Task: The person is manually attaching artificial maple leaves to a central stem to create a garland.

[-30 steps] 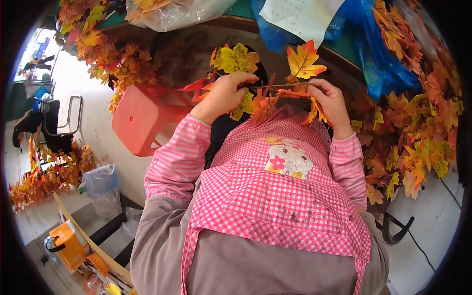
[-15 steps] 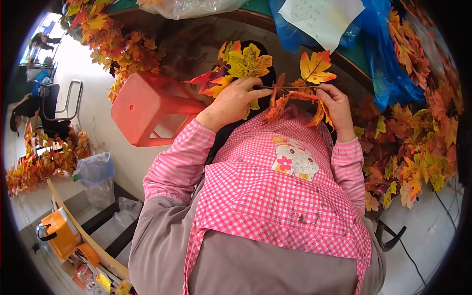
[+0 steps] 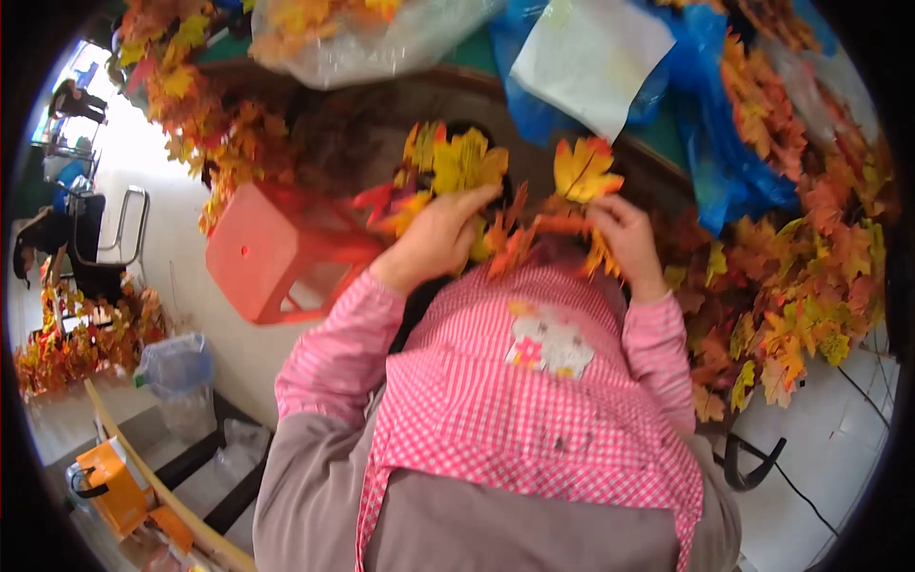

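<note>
While the red plastic stool (image 3: 276, 257) stands at the left, the left hand (image 3: 434, 238) grips a bunch of yellow and red artificial leaves (image 3: 457, 167). The right hand (image 3: 624, 234) pinches an orange leaf sprig (image 3: 583, 172) just beside it. I judge the work only partly done: heaps of loose leaves (image 3: 810, 276) lie at the right.
</note>
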`<control>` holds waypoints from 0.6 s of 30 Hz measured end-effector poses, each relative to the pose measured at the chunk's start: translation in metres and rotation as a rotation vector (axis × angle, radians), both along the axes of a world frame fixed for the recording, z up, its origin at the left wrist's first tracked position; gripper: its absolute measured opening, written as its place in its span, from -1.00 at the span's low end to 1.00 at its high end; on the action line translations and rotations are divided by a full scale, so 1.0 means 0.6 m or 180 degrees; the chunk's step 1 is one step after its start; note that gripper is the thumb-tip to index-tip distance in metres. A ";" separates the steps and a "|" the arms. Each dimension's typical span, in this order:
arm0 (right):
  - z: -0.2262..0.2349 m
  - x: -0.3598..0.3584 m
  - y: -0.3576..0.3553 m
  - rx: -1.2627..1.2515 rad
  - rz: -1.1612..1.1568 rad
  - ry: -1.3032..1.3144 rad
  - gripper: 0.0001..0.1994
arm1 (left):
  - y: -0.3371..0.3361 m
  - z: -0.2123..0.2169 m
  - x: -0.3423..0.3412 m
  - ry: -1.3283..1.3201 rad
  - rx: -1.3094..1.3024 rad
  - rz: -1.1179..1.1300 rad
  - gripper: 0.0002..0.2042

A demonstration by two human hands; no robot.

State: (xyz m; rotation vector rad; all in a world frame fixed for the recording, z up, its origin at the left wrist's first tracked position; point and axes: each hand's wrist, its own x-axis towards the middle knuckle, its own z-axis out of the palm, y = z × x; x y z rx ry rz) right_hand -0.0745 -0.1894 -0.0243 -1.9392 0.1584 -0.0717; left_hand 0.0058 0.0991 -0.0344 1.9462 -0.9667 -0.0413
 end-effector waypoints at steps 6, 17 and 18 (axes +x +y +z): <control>0.026 -0.004 0.017 0.0626 -0.0057 0.0114 -0.86 | -0.013 0.011 -0.003 0.0345 0.0246 0.0330 -0.63; 0.031 -0.010 0.022 0.0639 -0.0021 0.0102 -0.87 | -0.032 -0.001 -0.010 -0.0199 0.0783 0.0593 -0.52; 0.028 -0.006 0.021 0.0652 -0.0016 0.0124 -0.87 | -0.032 -0.003 -0.007 -0.0179 0.0798 0.0598 -0.52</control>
